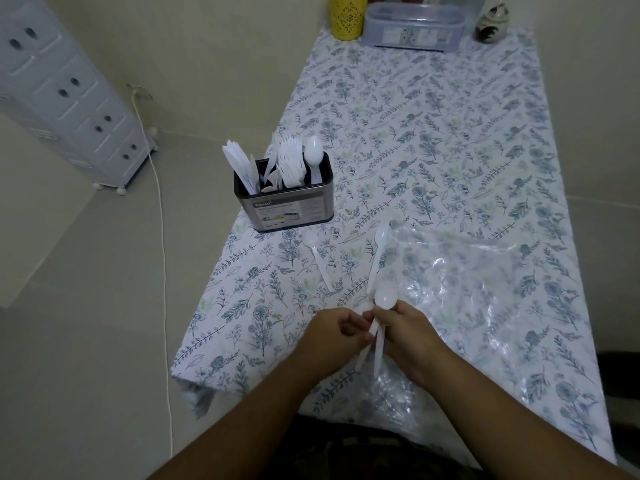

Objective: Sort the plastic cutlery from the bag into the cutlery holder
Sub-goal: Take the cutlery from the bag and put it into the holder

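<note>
At the near table edge, spoons (pixel 379 327) are pinched between the fingers of the left hand (pixel 337 337) and right hand (pixel 408 336), above the flattened bag (pixel 467 282). The holder (pixel 287 206) is already filled with knives, forks and spoons; two spoons (pixel 375 258) are left lying loose, so the sorting is judged nearly finished.

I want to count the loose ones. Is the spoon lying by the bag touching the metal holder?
Apart. The head view shows bare tablecloth between the spoon and the cutlery holder.
</note>
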A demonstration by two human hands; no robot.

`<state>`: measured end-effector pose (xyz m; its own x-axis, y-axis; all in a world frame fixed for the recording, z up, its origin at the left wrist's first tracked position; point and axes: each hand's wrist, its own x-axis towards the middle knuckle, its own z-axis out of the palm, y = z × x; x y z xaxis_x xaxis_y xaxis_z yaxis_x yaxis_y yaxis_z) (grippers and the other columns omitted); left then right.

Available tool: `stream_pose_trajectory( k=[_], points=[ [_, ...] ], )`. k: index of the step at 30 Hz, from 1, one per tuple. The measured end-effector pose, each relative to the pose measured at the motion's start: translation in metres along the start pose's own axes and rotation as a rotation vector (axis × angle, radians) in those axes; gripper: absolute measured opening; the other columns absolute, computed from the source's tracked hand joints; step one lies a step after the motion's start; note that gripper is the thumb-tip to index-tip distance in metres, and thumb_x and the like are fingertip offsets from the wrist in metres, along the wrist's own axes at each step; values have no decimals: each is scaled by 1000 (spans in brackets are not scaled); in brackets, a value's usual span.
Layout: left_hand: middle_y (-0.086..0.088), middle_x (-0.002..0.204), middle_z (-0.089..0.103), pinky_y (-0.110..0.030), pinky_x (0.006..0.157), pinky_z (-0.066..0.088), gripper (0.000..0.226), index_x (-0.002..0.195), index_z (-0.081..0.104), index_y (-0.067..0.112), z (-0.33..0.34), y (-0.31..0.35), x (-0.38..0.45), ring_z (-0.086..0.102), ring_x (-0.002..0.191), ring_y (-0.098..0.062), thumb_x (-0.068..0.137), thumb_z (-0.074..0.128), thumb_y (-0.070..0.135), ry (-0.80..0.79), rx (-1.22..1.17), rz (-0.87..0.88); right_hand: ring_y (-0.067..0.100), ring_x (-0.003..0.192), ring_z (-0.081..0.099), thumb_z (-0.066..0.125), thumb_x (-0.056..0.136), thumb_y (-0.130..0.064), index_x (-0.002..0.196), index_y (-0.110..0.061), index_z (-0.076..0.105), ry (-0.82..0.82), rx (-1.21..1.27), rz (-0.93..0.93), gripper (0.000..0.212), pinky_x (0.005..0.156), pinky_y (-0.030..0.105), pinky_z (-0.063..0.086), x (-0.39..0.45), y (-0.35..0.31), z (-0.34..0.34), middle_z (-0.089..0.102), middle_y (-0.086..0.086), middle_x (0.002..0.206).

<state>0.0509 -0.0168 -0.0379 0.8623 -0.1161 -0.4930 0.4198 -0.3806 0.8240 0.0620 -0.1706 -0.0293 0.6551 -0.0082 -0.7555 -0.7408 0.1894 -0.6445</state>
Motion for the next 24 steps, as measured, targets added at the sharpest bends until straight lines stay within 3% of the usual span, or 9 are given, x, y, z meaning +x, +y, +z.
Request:
stream_pose_trajectory(
  k=[2,4,8,11,13,16,19,21,24],
  points=[
    [5,75,72,-15,66,54,10,89,75,20,4,-1,0,67,69,-2,82,77,26,49,129,65,34,77,72,58,97,-7,106,4,63,57,14,4,15,77,55,61,1,0,-4,70,24,90],
    [10,84,64,-9,64,44,10,94,69,20,3,-6,1,59,74,0,86,72,25,150,350,172,32,70,66,55,97,-7,110,-1,61,100,56,18,15,66,48,59,0,-1,-8,67,20,87],
    [9,95,52,-20,75,42,21,104,59,21,-2,-17,7,50,88,-8,88,71,28,141,559,179,22,60,56,45,100,-12,108,-10,57,115,70,43,15,53,32,41,-5,1,-14,62,16,93],
    [7,92,54,-23,74,44,9,102,60,19,0,-19,7,53,87,-12,97,58,26,149,638,182,21,64,56,44,100,-10,113,-9,57,114,25,48,18,52,31,42,-5,3,-14,62,15,94],
    [6,87,60,-23,70,47,11,97,63,18,1,-18,6,57,80,-12,99,54,22,211,565,209,22,67,56,42,99,-4,119,-9,57,99,11,40,25,52,33,45,-4,4,-13,62,15,95],
    [9,82,68,-13,69,52,9,100,71,18,4,-5,3,65,75,-1,94,65,19,257,233,147,26,71,58,43,97,2,120,-5,56,45,9,3,28,60,39,54,-4,2,-10,61,18,94],
    [1,89,76,-34,77,63,18,107,73,15,14,3,2,74,79,-9,90,71,18,120,-76,40,38,88,70,46,100,-5,120,-4,58,-35,62,-12,24,75,52,62,-6,-2,-6,70,24,104],
    [1,88,77,-37,77,63,18,105,74,17,20,6,1,75,78,-9,88,72,21,91,-66,47,36,92,74,46,105,-18,118,-6,58,-75,121,-1,21,64,43,62,-9,-5,-3,71,24,109],
    [6,79,75,-21,72,58,10,93,76,19,23,11,0,71,71,-3,86,72,26,101,121,171,32,87,76,52,103,-14,116,-6,60,-68,76,-32,17,62,38,60,-7,-3,-4,73,25,108]
  ],
)
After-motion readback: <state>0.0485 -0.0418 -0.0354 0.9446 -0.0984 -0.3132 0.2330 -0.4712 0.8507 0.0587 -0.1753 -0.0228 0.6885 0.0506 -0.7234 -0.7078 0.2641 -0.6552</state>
